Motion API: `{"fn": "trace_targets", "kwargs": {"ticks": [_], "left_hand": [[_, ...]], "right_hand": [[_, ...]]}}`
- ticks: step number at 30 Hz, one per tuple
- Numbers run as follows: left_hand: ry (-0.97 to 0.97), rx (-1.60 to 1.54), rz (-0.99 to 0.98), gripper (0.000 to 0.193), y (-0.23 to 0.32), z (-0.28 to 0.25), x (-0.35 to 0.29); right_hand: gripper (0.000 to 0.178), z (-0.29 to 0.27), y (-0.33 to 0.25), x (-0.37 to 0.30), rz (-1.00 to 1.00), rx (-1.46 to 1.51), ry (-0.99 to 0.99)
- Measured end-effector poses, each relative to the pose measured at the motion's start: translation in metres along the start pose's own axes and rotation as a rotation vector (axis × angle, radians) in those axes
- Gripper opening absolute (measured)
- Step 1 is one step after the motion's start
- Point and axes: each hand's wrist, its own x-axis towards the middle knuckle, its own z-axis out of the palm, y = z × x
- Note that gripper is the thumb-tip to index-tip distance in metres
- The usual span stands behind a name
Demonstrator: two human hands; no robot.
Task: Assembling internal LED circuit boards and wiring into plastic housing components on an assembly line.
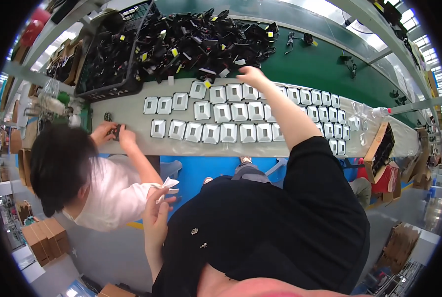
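Cabled parts (201, 47) lie in a black heap on the green surface (325, 64) in the head view. The right hand (252, 77) reaches to the heap's near edge; I cannot tell whether its fingers are spread or closed on anything. The left hand (156, 218) pinches a white wipe (170, 184). Best, I judge, to grip one part by its body, ease it free of its neighbours, and lift without brushing the silvery frames (221, 113).

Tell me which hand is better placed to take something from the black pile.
Probably the right hand: it is beside the black pile, while the left hand is back near the torso, seemingly holding something white.
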Motion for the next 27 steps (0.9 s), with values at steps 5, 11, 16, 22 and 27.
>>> {"fn": "trace_targets", "kwargs": {"ticks": [5, 11, 16, 22, 27], "left_hand": [[0.100, -0.076, -0.133, 0.029, 0.018, 0.051, 0.025], [0.089, -0.021, -0.240, 0.031, 0.026, 0.109, 0.062], [0.100, -0.018, -0.313, 0.032, 0.030, 0.136, 0.081], [0.115, -0.013, -0.325, 0.032, 0.038, 0.146, 0.094], [0.096, 0.008, -0.328, 0.032, 0.043, 0.149, 0.103]], "right_hand": [[0.063, -0.068, 0.132, 0.050, 0.393, -0.229, 0.073], [0.063, -0.091, 0.159, 0.111, 0.552, -0.343, 0.080], [0.055, -0.086, 0.213, 0.148, 0.312, -0.514, 0.058], [0.024, -0.112, 0.209, 0.113, 0.001, -0.533, 0.028], [0.037, -0.146, 0.218, 0.082, 0.268, -0.352, 0.252]]}}
